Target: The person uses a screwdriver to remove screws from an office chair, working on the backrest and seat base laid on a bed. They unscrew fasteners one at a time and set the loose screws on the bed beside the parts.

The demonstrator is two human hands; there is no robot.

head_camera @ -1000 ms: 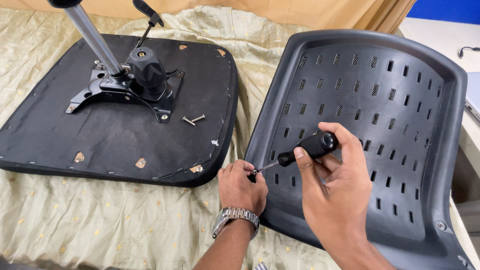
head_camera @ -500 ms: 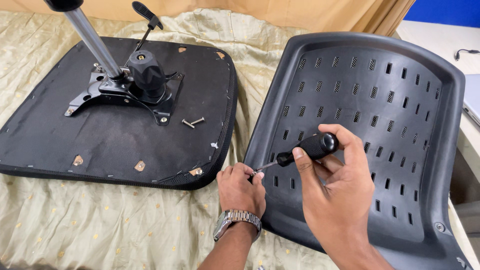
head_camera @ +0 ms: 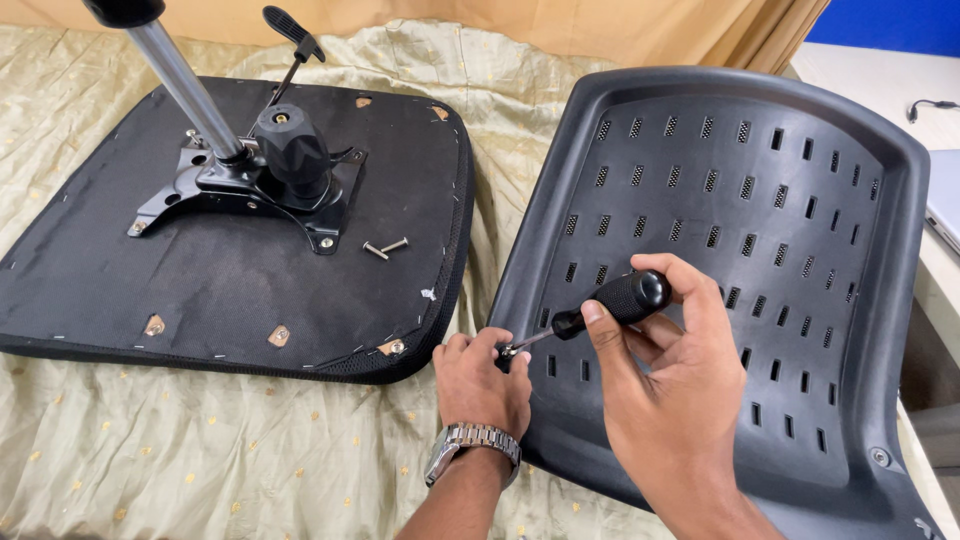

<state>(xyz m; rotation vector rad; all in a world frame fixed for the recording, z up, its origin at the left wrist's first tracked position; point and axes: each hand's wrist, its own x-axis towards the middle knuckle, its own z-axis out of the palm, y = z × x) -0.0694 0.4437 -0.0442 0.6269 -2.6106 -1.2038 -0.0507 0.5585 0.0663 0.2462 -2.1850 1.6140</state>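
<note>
On chair back (head_camera: 720, 200), right hand (head_camera: 670, 390) grips screwdriver (head_camera: 610, 303); left hand (head_camera: 482, 382) steadies tip

No packages, labels, signs or screens can be made out in this view. The nearest candidate — a flat pale grey slab (head_camera: 945, 205) at the right edge, on the white surface just beyond the cloth — is cut off by the frame; whether it is a closed laptop cannot be told, and no display face shows.
</note>
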